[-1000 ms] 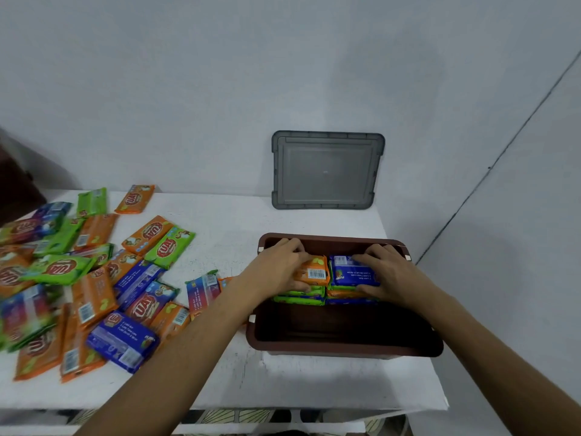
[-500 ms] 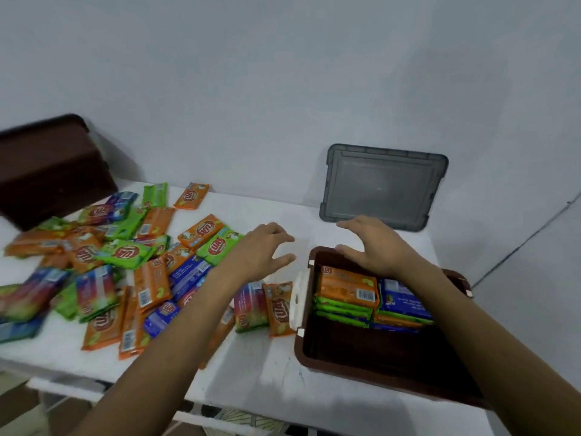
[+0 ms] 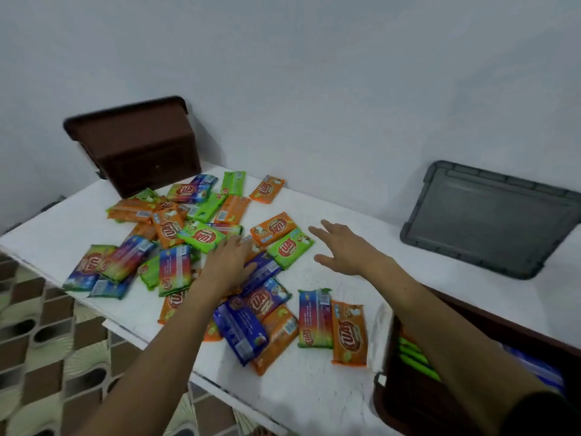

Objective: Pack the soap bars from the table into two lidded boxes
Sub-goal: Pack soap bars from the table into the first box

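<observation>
Several wrapped soap bars (image 3: 201,237) in orange, green and blue lie scattered over the white table (image 3: 314,388). My left hand (image 3: 228,261) lies flat with straight fingers on the middle of the pile. My right hand (image 3: 344,248) hovers open, fingers spread, just right of a green bar (image 3: 290,248) and holds nothing. A brown box (image 3: 405,394) at the lower right, partly behind my right arm, has green and blue bars inside. A second brown box (image 3: 135,146) stands at the table's back left, leaning on the wall.
A grey lid (image 3: 490,218) leans against the wall at the back right. Two bars, a rainbow one (image 3: 315,317) and an orange one (image 3: 349,332), lie beside the near box. Patterned floor tiles (image 3: 47,341) show past the table's left edge.
Both hands have left the box at the right and moved left over the loose bars. The view has swung left, bringing the second brown box into sight.
</observation>
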The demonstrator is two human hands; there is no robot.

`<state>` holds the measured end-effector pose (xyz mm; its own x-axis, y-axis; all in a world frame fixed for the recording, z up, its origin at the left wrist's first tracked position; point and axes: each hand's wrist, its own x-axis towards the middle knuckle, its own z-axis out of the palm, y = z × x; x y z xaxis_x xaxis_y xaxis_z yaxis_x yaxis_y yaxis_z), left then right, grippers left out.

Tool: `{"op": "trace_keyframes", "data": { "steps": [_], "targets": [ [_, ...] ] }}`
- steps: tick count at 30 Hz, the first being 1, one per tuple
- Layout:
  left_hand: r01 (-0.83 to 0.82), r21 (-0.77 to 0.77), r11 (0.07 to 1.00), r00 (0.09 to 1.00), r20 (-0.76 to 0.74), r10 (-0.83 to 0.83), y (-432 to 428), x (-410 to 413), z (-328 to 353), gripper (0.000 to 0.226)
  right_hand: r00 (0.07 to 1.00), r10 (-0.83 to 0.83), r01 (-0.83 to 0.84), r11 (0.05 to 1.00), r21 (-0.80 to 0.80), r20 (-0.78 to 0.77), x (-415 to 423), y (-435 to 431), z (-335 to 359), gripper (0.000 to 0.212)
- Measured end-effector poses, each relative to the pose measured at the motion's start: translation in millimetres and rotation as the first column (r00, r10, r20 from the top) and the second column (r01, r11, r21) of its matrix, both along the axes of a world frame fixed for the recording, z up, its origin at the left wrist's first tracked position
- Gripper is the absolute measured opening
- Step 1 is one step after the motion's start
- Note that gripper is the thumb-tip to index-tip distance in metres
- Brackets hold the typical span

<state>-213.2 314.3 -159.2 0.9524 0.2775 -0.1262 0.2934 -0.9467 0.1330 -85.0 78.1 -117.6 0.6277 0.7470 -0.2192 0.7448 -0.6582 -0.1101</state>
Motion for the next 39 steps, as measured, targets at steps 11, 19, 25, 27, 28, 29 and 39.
{"op": "trace_keyframes", "data": {
  "steps": [11, 19, 25, 27, 28, 29, 39],
  "targets": [
    [-0.145, -0.050, 0.988, 0.986, 0.075, 0.149, 6.8, -19.2, -23.9, 0.058, 0.989, 0.121, -0.134, 0.979, -0.156, -0.090, 13.3, 60.9, -44.1, 0.067],
    [-0.130, -0.148, 0.980, 0.978, 0.141, 0.152, 5.3, -25.6, -19.6, 0.056, 0.987, 0.150, -0.158, 0.972, -0.172, -0.056, 17.4, 65.1, -46.2, 0.066],
    [-0.224, -0.201, 0.954, 0.967, 0.076, 0.244, -3.6, -28.2, -11.2, 0.057, 0.987, 0.161, -0.153, 0.965, -0.212, 0.021, 18.4, 67.5, -46.5, 0.071],
    [-0.259, -0.189, 0.947, 0.962, 0.037, 0.270, -7.2, -28.1, -6.9, 0.059, 0.985, 0.168, -0.153, 0.961, -0.232, 0.045, 17.7, 65.9, -47.5, 0.074],
    [-0.264, -0.180, 0.948, 0.962, 0.026, 0.273, -9.4, -27.7, -4.0, 0.058, 0.984, 0.170, -0.152, 0.959, -0.240, 0.055, 16.9, 64.9, -47.3, 0.074],
    [-0.259, -0.161, 0.952, 0.964, 0.018, 0.265, -11.6, -27.1, -0.9, 0.057, 0.983, 0.170, -0.149, 0.957, -0.248, 0.064, 16.0, 64.1, -47.3, 0.074],
    [-0.217, -0.286, 0.933, 0.972, 0.028, 0.235, -15.8, -18.4, 4.4, 0.067, 0.997, 0.069, -0.073, 0.985, -0.154, -0.032, 5.4, 39.6, -40.5, 0.067]
  ]
}}
